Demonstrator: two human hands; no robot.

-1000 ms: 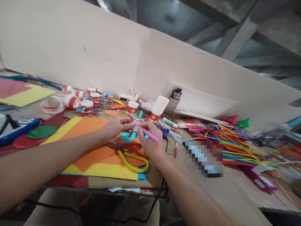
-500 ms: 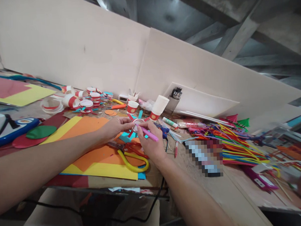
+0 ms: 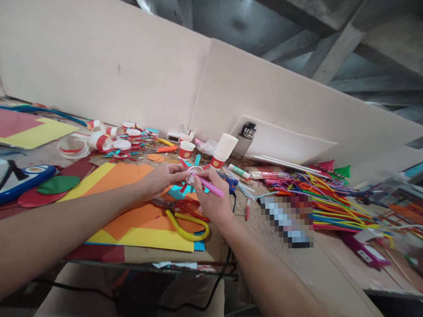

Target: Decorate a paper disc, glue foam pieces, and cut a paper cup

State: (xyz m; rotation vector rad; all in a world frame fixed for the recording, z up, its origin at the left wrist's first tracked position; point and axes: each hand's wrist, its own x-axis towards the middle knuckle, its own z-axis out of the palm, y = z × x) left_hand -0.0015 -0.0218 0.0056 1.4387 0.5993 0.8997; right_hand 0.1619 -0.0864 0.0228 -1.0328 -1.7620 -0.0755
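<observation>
Craft workshop: multicolour pipe-cleaner bundle [image 3: 334, 205] at R; yellow-handled metal scissors [image 3: 188, 226] & orange paper sheets [image 3: 125, 180] ctr; bare concrete beams [image 3: 336, 52] upper R.

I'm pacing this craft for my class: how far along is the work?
Partway, it seems. Several banded paper-cup pieces with blue strips look assembled. The left hand holds a similar piece with red and blue strips; the right hand holds a pink pen over it. The stacked cups look uncut, so more probably remains; the total cannot be told.

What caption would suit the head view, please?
Left hand holds a paper craft; right hand holds a pink pen.
</observation>
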